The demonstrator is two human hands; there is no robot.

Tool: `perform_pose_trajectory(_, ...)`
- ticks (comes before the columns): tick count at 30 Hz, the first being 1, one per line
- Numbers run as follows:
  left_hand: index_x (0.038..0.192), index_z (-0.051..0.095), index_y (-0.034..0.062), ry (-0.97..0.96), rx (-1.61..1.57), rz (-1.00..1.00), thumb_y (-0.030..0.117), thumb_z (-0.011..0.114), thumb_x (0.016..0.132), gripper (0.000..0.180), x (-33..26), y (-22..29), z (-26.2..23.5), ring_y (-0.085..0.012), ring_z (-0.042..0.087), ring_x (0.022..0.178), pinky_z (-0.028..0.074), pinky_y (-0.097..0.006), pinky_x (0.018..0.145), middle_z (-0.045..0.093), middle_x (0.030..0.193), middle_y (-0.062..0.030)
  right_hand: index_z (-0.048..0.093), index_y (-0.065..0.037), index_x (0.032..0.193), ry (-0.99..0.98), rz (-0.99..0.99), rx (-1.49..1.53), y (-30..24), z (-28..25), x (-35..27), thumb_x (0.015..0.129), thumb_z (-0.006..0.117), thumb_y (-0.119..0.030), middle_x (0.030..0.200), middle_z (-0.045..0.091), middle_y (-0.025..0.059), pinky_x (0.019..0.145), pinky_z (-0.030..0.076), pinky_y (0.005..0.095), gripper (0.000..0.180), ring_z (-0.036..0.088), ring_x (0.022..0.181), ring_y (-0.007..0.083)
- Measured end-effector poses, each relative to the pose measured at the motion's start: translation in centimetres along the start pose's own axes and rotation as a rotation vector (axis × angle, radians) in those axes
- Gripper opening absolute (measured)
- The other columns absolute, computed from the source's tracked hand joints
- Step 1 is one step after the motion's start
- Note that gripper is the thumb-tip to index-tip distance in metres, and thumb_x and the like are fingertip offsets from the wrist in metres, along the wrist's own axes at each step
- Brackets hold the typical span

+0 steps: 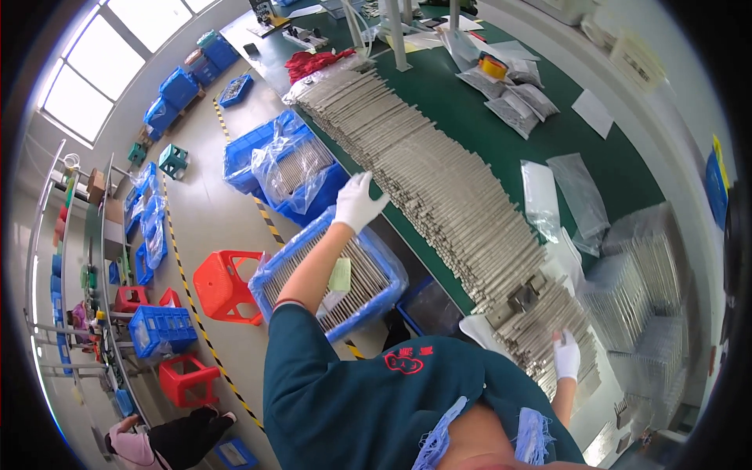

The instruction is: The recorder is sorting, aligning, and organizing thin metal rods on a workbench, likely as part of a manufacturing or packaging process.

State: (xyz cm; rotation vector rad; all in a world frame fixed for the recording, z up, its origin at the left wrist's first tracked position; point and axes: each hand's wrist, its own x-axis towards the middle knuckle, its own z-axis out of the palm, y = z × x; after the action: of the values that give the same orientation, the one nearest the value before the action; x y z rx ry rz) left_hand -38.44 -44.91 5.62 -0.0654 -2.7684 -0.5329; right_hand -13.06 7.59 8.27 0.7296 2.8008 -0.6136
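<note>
A long row of grey metal strips (439, 180) lies side by side across the green table (478, 125). My left hand (356, 202), in a white glove, reaches up to the near edge of that row with its fingers apart and nothing in it. My right hand (565, 356), also gloved, rests on a fanned pile of the same strips (540, 313) at the row's near end. Its fingers are partly hidden among the strips, so its grip is unclear. Under my left arm sits a blue crate (333, 274), lined with plastic and full of strips.
More blue crates (294, 168) stand on the floor by the table, with red stools (227, 286) and a blue basket (160, 329). Clear plastic bags (576, 192) and filled bags (509, 98) lie on the table. Another person (160, 442) crouches at lower left. Shelves line the left.
</note>
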Motion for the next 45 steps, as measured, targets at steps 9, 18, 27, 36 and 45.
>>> perform_pose_trajectory(9, 0.138, 0.039, 0.0025, -0.046, 0.446, -0.165, 0.053, 0.074, 0.062, 0.098, 24.9, -12.0, 2.6, -0.0385, 0.032, 0.133, 0.023, -0.051, 0.11, 0.039, 0.139, -0.0231, 0.045, -0.003, 0.136, 0.001, 0.069, 0.417, -8.9, 6.6, -3.7, 0.09, 0.063, -0.015, 0.114, 0.062, 0.0196, 0.087, 0.049, 0.0321, 0.05, 0.063, 0.102, 0.0249)
perform_pose_trajectory(18, 0.15, 0.016, 0.0127, -0.585, 0.227, -0.382, 0.059, 0.079, 0.051, 0.126, 33.1, -14.3, 3.4, -0.0403, 0.033, 0.135, 0.026, -0.058, 0.108, 0.033, 0.146, -0.0237, 0.044, 0.002, 0.135, -0.032, 0.204, 0.251, -10.6, 8.8, -4.0, 0.09, 0.061, -0.012, 0.101, 0.067, 0.013, 0.077, 0.05, 0.0275, 0.05, 0.065, 0.09, 0.0177)
perform_pose_trajectory(27, 0.145, 0.026, 0.0079, -0.593, 0.376, -0.392, 0.051, 0.084, 0.053, 0.117, 34.0, -13.2, 3.4, -0.038, 0.043, 0.129, 0.036, -0.061, 0.101, 0.041, 0.14, -0.0204, 0.049, -0.001, 0.132, -0.028, 0.166, 0.147, -11.8, 9.6, -2.2, 0.089, 0.064, -0.016, 0.095, 0.069, 0.012, 0.075, 0.051, 0.0279, 0.049, 0.067, 0.083, 0.0176)
perform_pose_trajectory(36, 0.124, 0.052, 0.0047, -0.451, 0.375, -0.144, 0.026, 0.08, 0.06, 0.073, 31.9, -12.9, 3.5, -0.029, 0.057, 0.115, 0.051, -0.045, 0.09, 0.058, 0.124, -0.0149, 0.048, -0.004, 0.133, -0.087, 0.096, 0.156, -14.3, 10.0, -0.8, 0.09, 0.062, -0.022, 0.095, 0.067, 0.0119, 0.075, 0.05, 0.0318, 0.049, 0.065, 0.084, 0.0208)
perform_pose_trajectory(45, 0.101, 0.062, 0.003, -0.242, 0.226, -0.067, 0.013, 0.061, 0.079, 0.024, 29.2, -12.9, 6.3, -0.0337, 0.064, 0.098, 0.053, -0.041, 0.081, 0.064, 0.104, -0.0184, 0.046, -0.005, 0.135, -0.088, 0.007, 0.12, -15.2, 9.6, -0.5, 0.09, 0.061, -0.02, 0.097, 0.069, 0.0121, 0.074, 0.052, 0.03, 0.05, 0.068, 0.082, 0.0194)
